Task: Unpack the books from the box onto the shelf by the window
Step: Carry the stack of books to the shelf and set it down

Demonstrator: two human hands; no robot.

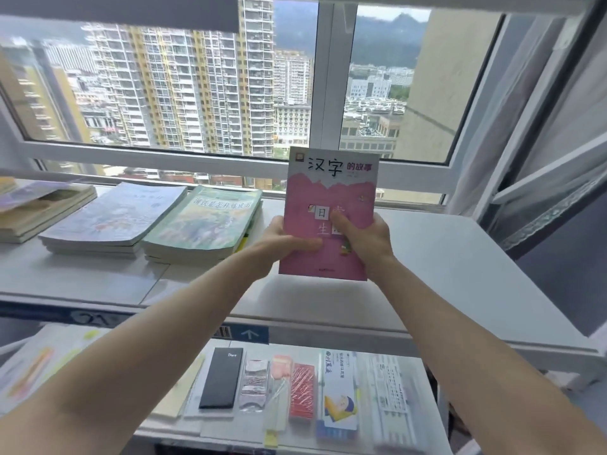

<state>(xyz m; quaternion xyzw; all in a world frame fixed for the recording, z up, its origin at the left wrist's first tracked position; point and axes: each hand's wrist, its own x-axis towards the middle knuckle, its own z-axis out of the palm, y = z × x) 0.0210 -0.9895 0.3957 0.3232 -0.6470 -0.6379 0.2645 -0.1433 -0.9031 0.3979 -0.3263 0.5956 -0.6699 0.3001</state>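
My left hand (281,239) and right hand (368,236), shown with both forearms bare to the frame's edge: no sleeves, rings, watch or gloves visible.

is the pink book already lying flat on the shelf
No, the pink book is held upright in the air by the left hand and right hand, above the shelf.

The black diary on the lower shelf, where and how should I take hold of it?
Pinch the black diary across its long side edges, coming from above. It lies flat and narrow, cover up, with packets close on its right, so the near short end is the other free edge.
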